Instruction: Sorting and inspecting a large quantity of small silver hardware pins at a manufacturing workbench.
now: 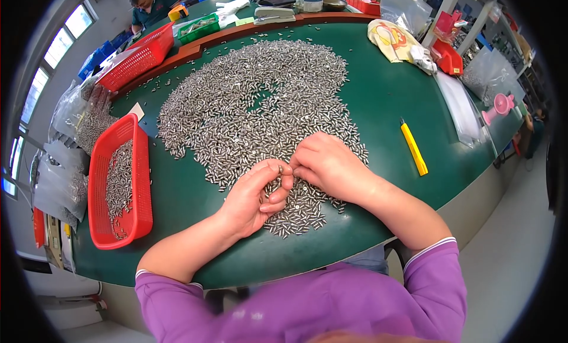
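Note:
A wide pile of small silvery metal pins (236, 100) spreads over the green table (378, 100). Above its near part my two hands meet. My left hand (255, 195) is closed, with a small metal piece (280, 169) pinched at the thumb and forefinger. Close against it, my right hand (325, 165) has its fingertips pressed together; whatever they hold is hidden. Below the hands lies a smaller heap of the same pins (297, 216). To the left stands a red plastic basket (142, 183) with more pins inside.
A yellow utility knife (414, 148) lies at right. Plastic bags of parts (62, 186) crowd the left edge. Along the far side are a red basket (142, 56), a green tray (198, 28) and a stapler (274, 15). A person (155, 6) sits beyond, far left.

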A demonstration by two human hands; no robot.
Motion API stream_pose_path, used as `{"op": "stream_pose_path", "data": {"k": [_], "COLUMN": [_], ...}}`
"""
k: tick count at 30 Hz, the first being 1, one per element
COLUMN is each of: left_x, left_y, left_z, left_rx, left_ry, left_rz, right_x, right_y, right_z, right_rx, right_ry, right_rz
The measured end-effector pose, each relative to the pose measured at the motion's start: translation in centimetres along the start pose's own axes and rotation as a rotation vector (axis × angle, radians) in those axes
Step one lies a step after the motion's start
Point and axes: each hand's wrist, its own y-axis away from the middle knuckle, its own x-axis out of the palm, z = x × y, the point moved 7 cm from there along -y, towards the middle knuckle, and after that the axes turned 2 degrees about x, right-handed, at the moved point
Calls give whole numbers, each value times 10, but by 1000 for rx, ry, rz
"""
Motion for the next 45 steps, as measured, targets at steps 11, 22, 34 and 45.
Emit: {"op": "stream_pose_path", "data": {"k": [11, 22, 34, 45], "left_x": [0, 2, 1, -4], "left_y": [-1, -2, -1, 1], "left_z": [-5, 1, 3, 1], "left_rx": [55, 15, -8, -21], "left_ry": [25, -47, -63, -30], "left_rz": [22, 3, -31, -72], "right_x": [-2, -32, -28, -2], "right_y": [1, -2, 0, 0], "right_z": [-6, 8, 1, -1], "right_rx": [36, -101, 24, 8], "right_ry": [-27, -198, -211, 52], "right_rz": [33, -249, -188, -54]}}
